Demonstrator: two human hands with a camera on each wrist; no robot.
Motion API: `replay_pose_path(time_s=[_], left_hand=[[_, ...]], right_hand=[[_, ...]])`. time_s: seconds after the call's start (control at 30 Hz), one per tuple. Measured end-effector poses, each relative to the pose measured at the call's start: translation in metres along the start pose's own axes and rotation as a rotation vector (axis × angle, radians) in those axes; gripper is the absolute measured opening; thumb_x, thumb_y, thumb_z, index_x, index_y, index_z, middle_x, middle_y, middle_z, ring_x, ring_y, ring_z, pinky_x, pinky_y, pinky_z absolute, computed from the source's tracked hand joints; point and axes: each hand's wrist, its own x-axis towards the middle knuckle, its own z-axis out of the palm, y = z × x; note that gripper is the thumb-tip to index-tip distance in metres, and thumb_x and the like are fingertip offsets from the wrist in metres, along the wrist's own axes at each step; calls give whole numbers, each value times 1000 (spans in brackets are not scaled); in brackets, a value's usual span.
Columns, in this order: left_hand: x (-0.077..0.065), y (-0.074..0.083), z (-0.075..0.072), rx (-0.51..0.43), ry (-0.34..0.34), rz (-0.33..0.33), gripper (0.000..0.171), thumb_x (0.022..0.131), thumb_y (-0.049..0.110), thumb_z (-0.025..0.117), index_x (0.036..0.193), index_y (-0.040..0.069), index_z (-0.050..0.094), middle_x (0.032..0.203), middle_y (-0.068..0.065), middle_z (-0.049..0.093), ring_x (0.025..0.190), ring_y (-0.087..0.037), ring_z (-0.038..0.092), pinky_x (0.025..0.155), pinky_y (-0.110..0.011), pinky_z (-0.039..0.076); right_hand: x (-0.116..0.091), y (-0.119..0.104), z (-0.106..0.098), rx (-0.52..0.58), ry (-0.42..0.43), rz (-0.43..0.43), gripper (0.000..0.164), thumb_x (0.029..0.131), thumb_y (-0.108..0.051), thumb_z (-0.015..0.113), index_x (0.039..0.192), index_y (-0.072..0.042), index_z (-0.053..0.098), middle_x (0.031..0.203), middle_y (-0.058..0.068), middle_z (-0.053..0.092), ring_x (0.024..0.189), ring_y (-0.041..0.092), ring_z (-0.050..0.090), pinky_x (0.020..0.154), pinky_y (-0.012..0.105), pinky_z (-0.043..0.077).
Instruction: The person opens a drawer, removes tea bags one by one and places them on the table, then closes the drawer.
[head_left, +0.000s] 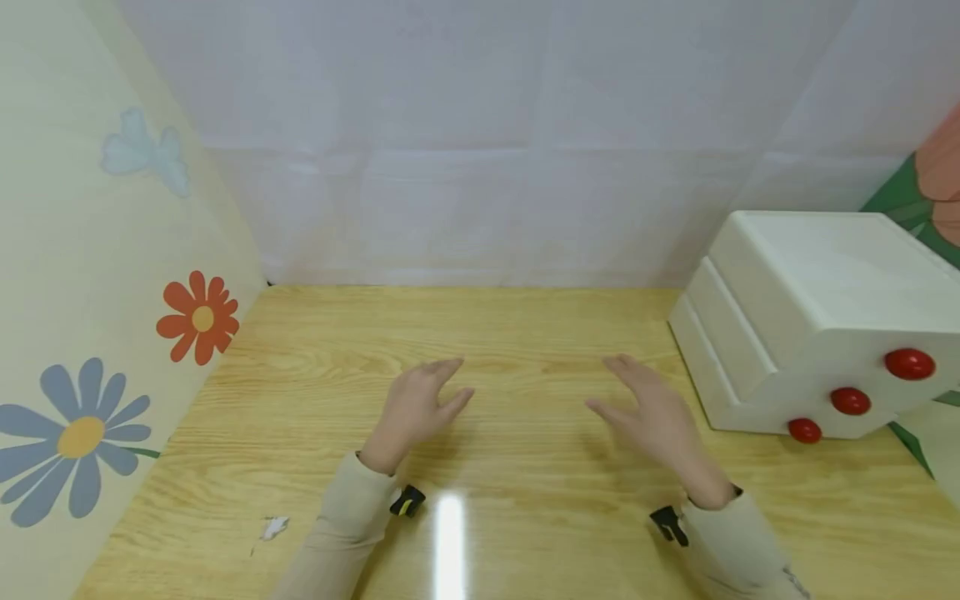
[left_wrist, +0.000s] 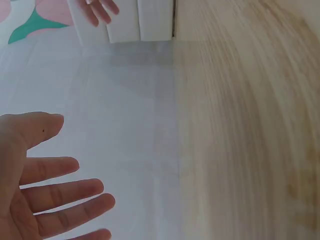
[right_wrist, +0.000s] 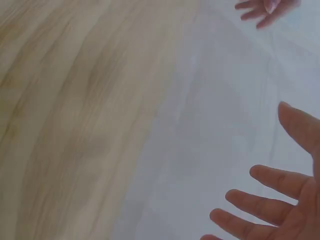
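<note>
My left hand (head_left: 417, 408) hovers over the wooden table (head_left: 525, 500), left of the middle, its palm facing inward. The left wrist view shows its fingers (left_wrist: 65, 195) spread and nearly straight, with nothing in them. Opposite it, my right hand (head_left: 654, 410) is held above the table with thumb and fingers apart. Its fingers (right_wrist: 265, 205) are extended and bare in the right wrist view. A wide gap separates the two hands. Nearest to the right hand stands a white drawer cabinet (head_left: 885, 267) with three red round knobs.
A white cloth (head_left: 480, 167) hangs along the table's back edge. On the left is a pale panel (head_left: 82, 275) with painted flowers. A small white torn mark (head_left: 275, 527) shows on the table at front left. The drawer cabinet takes up the right side.
</note>
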Motion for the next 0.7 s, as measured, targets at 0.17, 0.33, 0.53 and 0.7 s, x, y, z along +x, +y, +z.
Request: replay_pose_path(time_s=[0.17,0.33,0.53,0.7], left_hand=[[-2,-2,4,-61,101,46,25,84,24,65,94,1,69,88,-12,68,74,-24,65,61,-33,52],[-4,-4,6,-96,129,62,18,83,20,65,82,2,69,73,-9,67,60,-18,61,52,-29,48],[-6,-4,7,-108,118,54,18,84,20,64,82,2,68,71,-8,66,60,-17,60,53,-29,48],[-9,-4,8,-104,116,59,18,84,19,63,85,1,68,72,-8,66,60,-16,60,54,-28,48]], right_hand=[[-11,20,-17,19,244,-49,50,79,-27,69,114,6,57,115,28,54,105,46,48,84,58,38],[-21,59,-28,19,508,-107,41,76,-23,73,110,-3,64,110,15,63,92,29,60,73,40,47],[-24,73,-57,76,795,-190,37,79,-28,70,94,5,69,96,-20,60,76,-16,53,70,1,34],[-32,74,-87,138,880,137,25,83,-14,67,95,7,68,87,-37,51,77,-21,45,72,3,33]])
